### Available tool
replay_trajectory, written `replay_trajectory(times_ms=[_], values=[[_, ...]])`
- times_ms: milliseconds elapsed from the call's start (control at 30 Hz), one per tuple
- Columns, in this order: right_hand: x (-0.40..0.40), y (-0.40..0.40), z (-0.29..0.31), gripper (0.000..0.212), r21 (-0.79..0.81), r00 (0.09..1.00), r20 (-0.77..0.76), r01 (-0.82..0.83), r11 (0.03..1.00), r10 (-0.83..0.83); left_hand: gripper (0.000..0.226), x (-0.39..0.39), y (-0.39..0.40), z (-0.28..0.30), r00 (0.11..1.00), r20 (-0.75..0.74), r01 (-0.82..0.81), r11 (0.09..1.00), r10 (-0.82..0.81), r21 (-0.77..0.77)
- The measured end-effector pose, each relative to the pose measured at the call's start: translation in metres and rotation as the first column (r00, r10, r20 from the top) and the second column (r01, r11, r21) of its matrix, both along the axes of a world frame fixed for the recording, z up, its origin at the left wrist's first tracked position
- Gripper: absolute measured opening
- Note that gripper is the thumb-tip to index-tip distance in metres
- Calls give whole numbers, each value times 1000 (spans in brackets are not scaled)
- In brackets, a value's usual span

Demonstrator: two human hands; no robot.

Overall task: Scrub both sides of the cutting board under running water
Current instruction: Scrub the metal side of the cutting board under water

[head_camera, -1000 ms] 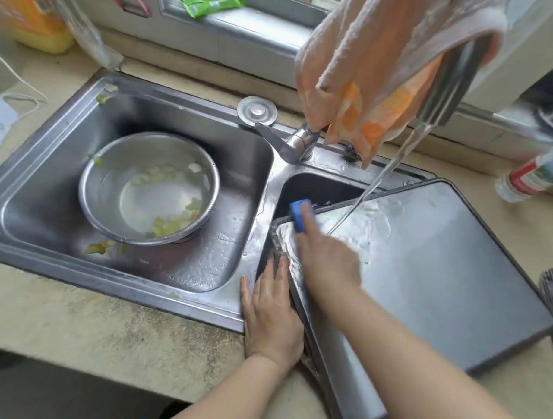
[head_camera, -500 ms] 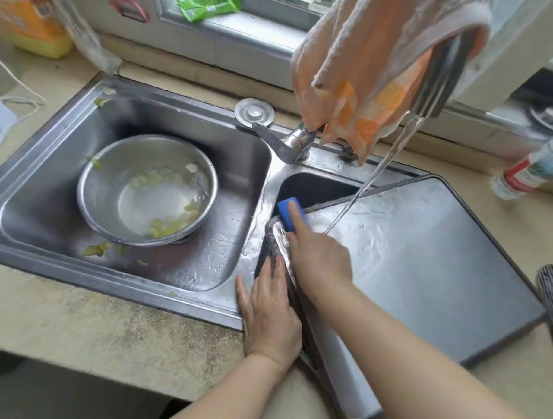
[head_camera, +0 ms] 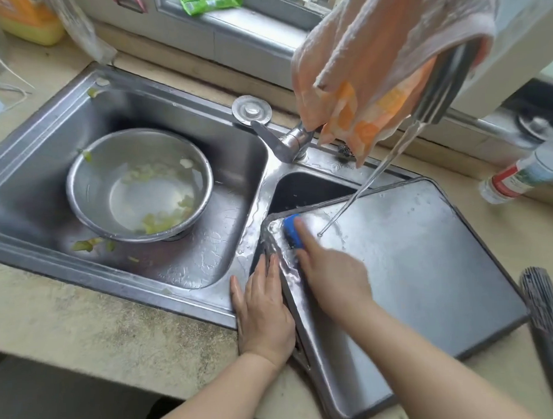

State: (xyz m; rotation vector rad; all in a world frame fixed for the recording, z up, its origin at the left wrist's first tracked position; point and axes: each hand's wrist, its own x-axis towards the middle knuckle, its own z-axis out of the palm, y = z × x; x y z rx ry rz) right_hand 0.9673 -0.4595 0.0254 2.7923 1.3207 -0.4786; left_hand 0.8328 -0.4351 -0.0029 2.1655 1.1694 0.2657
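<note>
The cutting board (head_camera: 428, 276) is a flat, grey, metal-looking slab with rounded corners. It lies across the right basin of the double sink (head_camera: 120, 271) and out over the counter (head_camera: 85, 325). Its long axis runs diagonally, from the near edge by the person up and right toward the wall; 1 corner points left over the basin. It looks stiff and fairly heavy, and the wet sheen suggests it will be slippery. The safest hold is probably around its raised rim on 2 opposite long edges, not on the flat face.

Water falls from the faucet (head_camera: 437, 87) onto the board's upper left part. There the right hand (head_camera: 330, 273) presses a blue scrubber (head_camera: 293, 230) against the surface, fingers curled over it. The left hand (head_camera: 263, 307) lies flat with straight fingers, touching the board's left edge where it meets the sink rim.

Only 1 face shows, so the flip seems not yet done.

A peach towel (head_camera: 373, 65) hangs over the faucet. In the left basin sits a steel bowl (head_camera: 139, 186) holding water and green scraps. A bottle (head_camera: 524, 175) lies on the counter at the right.
</note>
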Motion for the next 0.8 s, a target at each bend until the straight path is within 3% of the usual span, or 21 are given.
replay_trajectory(times_ms=[133, 200, 300, 467, 567, 700, 800], values=[[64, 3, 17, 49, -17, 954, 88, 288, 957, -285, 77, 0, 0, -2, 1000, 9, 11, 1000, -12, 15], [45, -1, 14, 49, 19, 960, 73, 271, 962, -271, 79, -1, -1, 0, 1000, 13, 9, 1000, -9, 8], [14, -9, 1, 52, 29, 996, 26, 83, 996, -83, 79, 0, 1, 0, 1000, 29, 6, 1000, -6, 4], [68, -15, 21, 51, -43, 940, 117, 327, 944, -320, 81, -3, 6, -1, 998, 52, -27, 999, 28, -16], [32, -20, 22, 53, -15, 968, 46, 247, 969, -246, 82, -13, 13, 1, 997, 65, -42, 999, 42, -11], [-26, -23, 12, 56, 9, 999, -35, -9, 1000, 9, 83, -30, 26, 1, 999, -4, -53, 998, 53, 43], [-2, -4, 13, 53, -7, 1000, 8, 27, 1000, -27, 82, -34, 39, 0, 999, -26, -45, 998, 47, 49]])
